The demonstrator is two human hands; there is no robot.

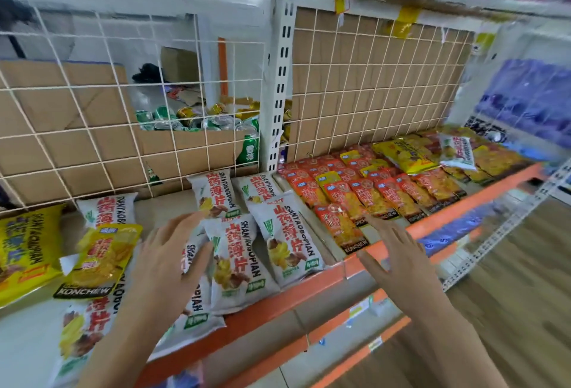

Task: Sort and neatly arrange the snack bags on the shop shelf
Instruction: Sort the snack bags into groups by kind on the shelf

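Cardboard box (pixel 185 148) of cans (pixel 188 120), white bags (pixel 236 261) on shelf (pixel 272 308), left hand (pixel 168 261) and right hand (pixel 392 250) splayed

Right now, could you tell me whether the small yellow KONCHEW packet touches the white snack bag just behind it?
Touching. The head view shows the small yellow KONCHEW packet lying on the white snack bag, its top covering that bag's lower end.
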